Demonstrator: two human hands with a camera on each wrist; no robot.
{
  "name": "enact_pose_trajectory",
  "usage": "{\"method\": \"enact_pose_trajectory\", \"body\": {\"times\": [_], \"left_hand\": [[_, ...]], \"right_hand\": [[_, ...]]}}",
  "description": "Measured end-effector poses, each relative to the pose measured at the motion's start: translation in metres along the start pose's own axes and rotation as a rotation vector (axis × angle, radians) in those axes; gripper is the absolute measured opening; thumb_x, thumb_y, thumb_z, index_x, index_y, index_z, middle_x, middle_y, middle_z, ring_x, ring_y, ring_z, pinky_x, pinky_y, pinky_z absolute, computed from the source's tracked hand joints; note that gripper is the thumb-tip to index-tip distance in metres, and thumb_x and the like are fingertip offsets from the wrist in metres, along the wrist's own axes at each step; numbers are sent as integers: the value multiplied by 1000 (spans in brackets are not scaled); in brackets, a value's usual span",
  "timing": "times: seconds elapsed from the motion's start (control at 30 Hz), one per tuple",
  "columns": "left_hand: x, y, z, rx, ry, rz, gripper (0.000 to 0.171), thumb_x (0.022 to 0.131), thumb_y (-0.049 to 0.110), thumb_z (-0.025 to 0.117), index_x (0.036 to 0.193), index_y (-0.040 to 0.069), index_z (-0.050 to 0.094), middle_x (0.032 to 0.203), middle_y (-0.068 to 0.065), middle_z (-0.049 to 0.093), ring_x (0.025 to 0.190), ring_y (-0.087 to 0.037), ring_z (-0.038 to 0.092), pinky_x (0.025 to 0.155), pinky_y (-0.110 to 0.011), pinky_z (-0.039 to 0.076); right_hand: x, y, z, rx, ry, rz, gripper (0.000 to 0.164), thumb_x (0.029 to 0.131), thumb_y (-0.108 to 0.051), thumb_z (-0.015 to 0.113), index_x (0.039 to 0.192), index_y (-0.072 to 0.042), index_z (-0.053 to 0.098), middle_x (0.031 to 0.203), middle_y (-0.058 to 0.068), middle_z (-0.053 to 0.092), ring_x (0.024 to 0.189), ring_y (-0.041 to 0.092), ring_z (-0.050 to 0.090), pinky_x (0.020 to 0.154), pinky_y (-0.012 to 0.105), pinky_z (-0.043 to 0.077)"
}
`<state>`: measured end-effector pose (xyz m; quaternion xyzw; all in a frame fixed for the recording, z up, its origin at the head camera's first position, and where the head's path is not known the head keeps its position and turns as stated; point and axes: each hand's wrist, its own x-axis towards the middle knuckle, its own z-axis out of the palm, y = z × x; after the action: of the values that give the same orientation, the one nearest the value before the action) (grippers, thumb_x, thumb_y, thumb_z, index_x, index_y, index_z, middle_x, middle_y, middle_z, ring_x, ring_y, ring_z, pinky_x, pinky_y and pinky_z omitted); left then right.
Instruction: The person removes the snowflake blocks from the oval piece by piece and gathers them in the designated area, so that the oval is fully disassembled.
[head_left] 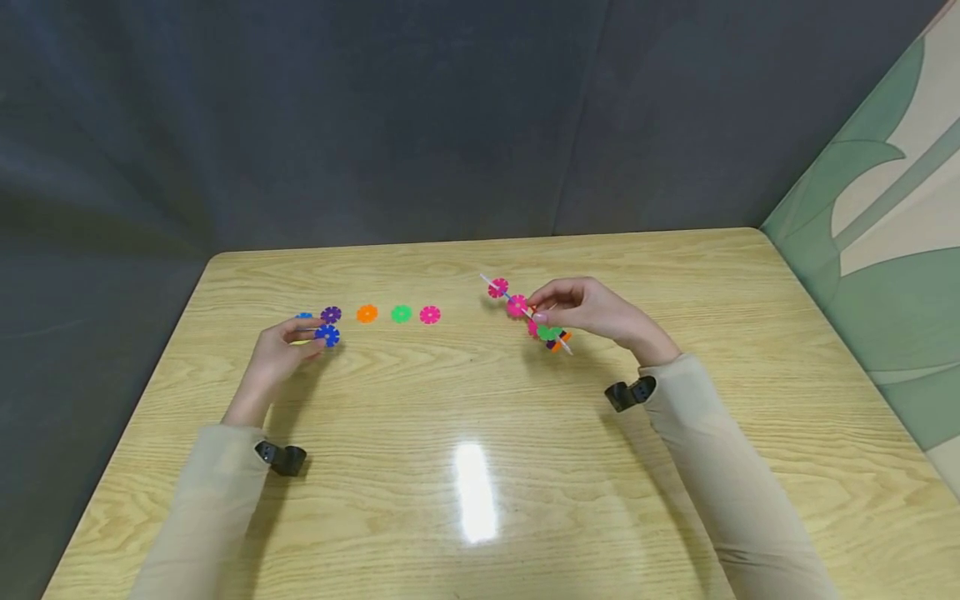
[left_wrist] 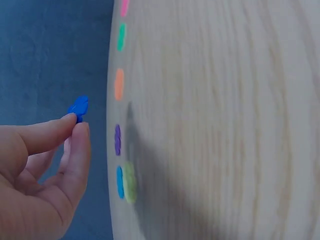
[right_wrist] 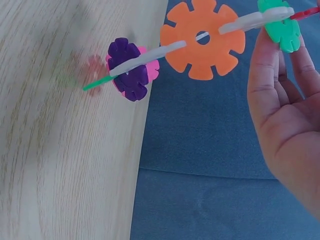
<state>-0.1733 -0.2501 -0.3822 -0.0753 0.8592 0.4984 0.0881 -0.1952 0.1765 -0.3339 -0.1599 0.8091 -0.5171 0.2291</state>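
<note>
My left hand [head_left: 279, 357] pinches a blue notched plastic disc [head_left: 327, 336] between thumb and fingertips, raised above the table; the left wrist view shows the disc [left_wrist: 79, 106] nearly edge-on. My right hand [head_left: 592, 312] holds up a slanting chain of notched discs and thin white pieces by a green disc [right_wrist: 281, 25], as the right wrist view shows. Along the chain there come an orange disc [right_wrist: 202, 39] and a purple disc [right_wrist: 129, 70] with a pink disc [right_wrist: 152, 65] behind it. A green tip [right_wrist: 97, 83] ends it.
A row of loose discs lies on the wooden table [head_left: 420, 400]: pink [head_left: 430, 315], green [head_left: 401, 314], orange [head_left: 367, 313], purple [head_left: 331, 314] and light blue [left_wrist: 120, 182], beside a yellow-green one [left_wrist: 130, 182]. A dark cloth [head_left: 420, 125] hangs behind the table.
</note>
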Motion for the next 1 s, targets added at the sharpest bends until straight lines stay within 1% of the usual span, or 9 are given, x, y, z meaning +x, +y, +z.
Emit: {"method": "enact_pose_trajectory", "body": {"times": [0.1,0.17,0.23,0.4,0.47,0.57,0.7,0.8,1.0], "left_hand": [[2,-5,-2,45,0,-10,44,93,2,56,135,-6,47,124,-22,53,80,10,49,76,-12,54],[4,-7,-2,68,-3,-8,43,94,2,56,135,-6,48,123,-23,53,79,10,49,74,-12,54],[5,-8,-1,87,-9,-9,42,94,3,55,135,-5,49,125,-25,53,83,6,51,73,-11,53],[9,-7,3,124,-11,-20,40,95,3,55,133,-6,50,130,-28,53,96,-9,56,75,-10,53],[11,-7,4,136,-8,-19,39,94,3,55,132,-7,51,128,-28,54,93,-8,56,74,-10,53],[13,-9,5,150,-6,-19,37,94,2,56,129,-8,53,125,-29,56,84,-1,55,70,-10,53],[17,-13,8,152,-10,-39,36,94,3,57,128,-8,54,125,-27,57,78,5,52,69,-9,51],[18,-13,9,156,-10,-43,36,94,3,57,128,-7,55,125,-27,58,78,5,52,69,-9,51],[20,-13,11,171,-17,-41,36,94,4,58,128,-7,55,127,-28,57,78,4,54,70,-9,52]], "right_hand": [[0,1,0,3,-5,2,38,93,-13,60,125,6,55,97,-5,66,89,7,61,83,19,52],[0,1,1,5,-9,2,38,93,-14,61,125,6,55,99,-2,67,89,7,62,83,20,52],[0,1,1,9,-13,0,38,93,-14,61,124,6,55,100,2,68,88,7,62,83,20,52],[2,2,1,19,-17,-5,38,92,-12,62,124,7,55,98,1,68,87,6,62,82,19,52],[2,2,1,14,-17,-1,38,92,-12,62,124,7,55,99,1,68,87,6,62,82,19,53],[3,3,1,4,-16,6,39,92,-14,63,124,6,56,101,4,69,87,7,63,83,20,52],[3,3,1,15,-21,2,39,92,-13,63,124,6,56,102,7,69,87,7,63,83,20,53],[3,3,1,33,-28,-3,38,91,-12,64,123,6,56,102,6,70,87,7,64,84,20,53],[2,4,1,48,-31,0,37,90,-11,65,122,5,57,100,-2,70,88,6,65,82,20,54]]}}
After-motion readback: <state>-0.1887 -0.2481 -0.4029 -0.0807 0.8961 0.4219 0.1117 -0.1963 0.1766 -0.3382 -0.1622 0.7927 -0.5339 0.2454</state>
